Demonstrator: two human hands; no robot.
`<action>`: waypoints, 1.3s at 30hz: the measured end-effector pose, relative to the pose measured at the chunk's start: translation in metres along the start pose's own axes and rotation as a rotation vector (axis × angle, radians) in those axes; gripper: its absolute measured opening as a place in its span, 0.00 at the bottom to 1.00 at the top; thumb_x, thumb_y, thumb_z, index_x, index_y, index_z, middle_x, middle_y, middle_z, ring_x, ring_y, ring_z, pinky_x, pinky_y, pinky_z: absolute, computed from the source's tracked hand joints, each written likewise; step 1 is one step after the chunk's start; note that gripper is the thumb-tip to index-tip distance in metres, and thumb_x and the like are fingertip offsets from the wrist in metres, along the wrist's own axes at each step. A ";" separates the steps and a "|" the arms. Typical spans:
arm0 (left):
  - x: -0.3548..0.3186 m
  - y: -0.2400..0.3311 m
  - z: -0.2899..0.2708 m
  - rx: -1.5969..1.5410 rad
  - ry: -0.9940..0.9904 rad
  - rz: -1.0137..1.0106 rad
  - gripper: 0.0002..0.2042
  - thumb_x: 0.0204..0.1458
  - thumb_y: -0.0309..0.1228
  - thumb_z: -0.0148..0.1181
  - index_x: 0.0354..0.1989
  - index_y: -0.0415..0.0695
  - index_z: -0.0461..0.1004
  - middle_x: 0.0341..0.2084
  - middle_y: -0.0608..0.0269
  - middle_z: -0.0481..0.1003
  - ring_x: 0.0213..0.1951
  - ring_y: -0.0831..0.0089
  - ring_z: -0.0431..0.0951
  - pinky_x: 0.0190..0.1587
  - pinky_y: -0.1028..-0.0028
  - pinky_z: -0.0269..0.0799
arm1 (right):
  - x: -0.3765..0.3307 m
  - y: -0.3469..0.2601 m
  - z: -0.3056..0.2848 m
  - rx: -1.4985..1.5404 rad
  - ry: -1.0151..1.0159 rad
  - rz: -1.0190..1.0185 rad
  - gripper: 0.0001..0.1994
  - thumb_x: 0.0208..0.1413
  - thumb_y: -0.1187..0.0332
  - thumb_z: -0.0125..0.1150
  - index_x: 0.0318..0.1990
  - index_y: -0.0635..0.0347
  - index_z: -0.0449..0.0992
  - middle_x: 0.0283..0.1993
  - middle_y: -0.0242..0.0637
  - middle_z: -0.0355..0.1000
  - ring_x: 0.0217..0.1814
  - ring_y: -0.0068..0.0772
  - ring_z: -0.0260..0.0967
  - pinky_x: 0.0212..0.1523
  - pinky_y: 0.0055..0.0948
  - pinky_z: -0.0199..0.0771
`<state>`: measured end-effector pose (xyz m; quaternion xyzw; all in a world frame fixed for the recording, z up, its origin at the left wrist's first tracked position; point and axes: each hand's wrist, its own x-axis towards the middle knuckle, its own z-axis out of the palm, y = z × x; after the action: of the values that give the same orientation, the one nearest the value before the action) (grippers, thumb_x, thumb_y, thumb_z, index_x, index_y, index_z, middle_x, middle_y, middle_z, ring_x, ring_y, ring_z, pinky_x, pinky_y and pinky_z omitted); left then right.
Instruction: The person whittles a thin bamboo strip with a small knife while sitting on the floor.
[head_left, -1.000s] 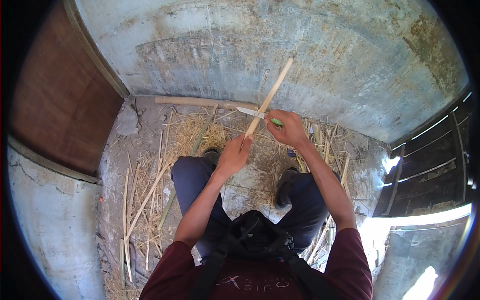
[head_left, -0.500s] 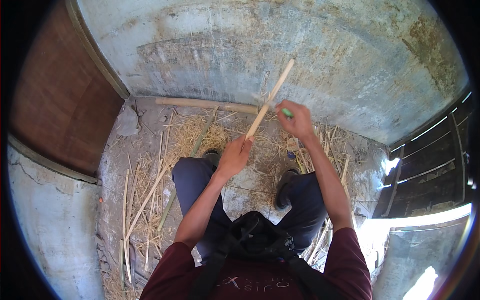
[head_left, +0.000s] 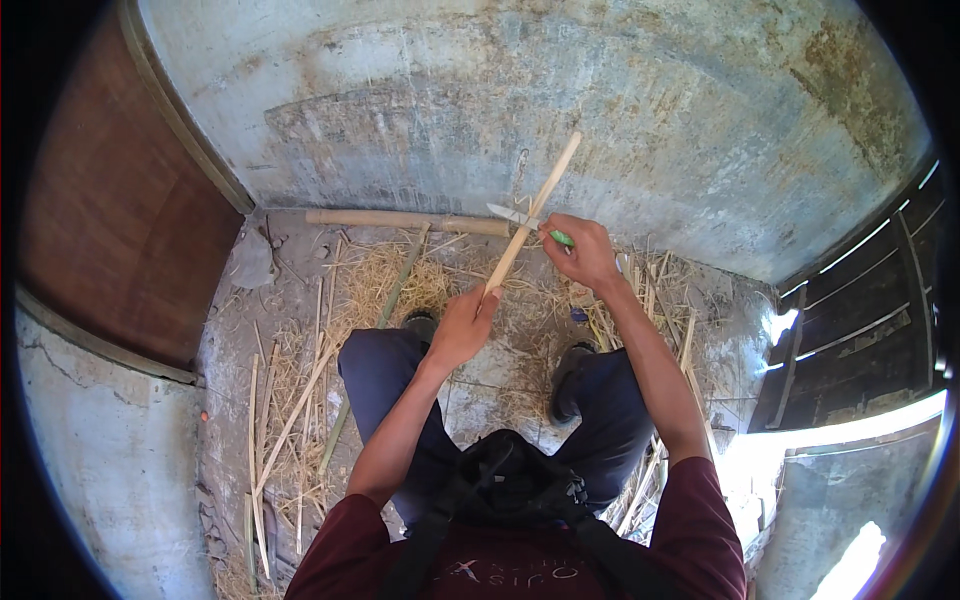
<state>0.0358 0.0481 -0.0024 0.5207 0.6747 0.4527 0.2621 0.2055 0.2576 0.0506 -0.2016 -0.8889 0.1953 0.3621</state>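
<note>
Knife and pale stick
Right grip held knife, left grip stick; too steep a cut risked gouging.

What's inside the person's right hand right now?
A green-handled, silver-bladed knife. The pointed blade juts leftward and part of the handle shows; the right hand hides the rest.

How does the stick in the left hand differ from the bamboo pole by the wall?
The stick is held at a slant in the left hand; the bamboo pole lies at the base of the wall. The stick looks paler; the pole looks browner. The knife blade crosses the stick, while no hand touches the pole. Both are long and narrow.
</note>
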 end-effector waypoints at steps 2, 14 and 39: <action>-0.001 0.007 0.001 0.003 -0.017 -0.008 0.18 0.74 0.38 0.51 0.37 0.34 0.72 0.18 0.42 0.71 0.24 0.42 0.76 0.31 0.49 0.63 | 0.001 0.004 -0.002 0.001 0.030 -0.009 0.05 0.59 0.68 0.68 0.39 0.56 0.81 0.37 0.43 0.82 0.36 0.56 0.80 0.37 0.45 0.80; -0.013 0.030 -0.002 0.033 0.018 0.017 0.17 0.75 0.38 0.52 0.38 0.35 0.72 0.17 0.55 0.66 0.20 0.66 0.66 0.28 0.58 0.61 | 0.009 0.008 -0.021 -0.031 0.145 -0.024 0.03 0.59 0.70 0.67 0.39 0.58 0.82 0.37 0.42 0.83 0.35 0.52 0.81 0.36 0.41 0.80; -0.066 0.038 -0.017 0.110 -0.069 -0.098 0.15 0.74 0.37 0.51 0.44 0.35 0.73 0.18 0.43 0.69 0.22 0.44 0.72 0.29 0.53 0.63 | 0.015 0.042 -0.040 -0.136 0.312 0.151 0.07 0.62 0.63 0.66 0.40 0.56 0.80 0.36 0.47 0.82 0.38 0.58 0.80 0.38 0.45 0.77</action>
<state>0.0607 -0.0180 0.0307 0.5160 0.7138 0.3834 0.2778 0.2333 0.3085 0.0646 -0.3195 -0.8154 0.1275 0.4656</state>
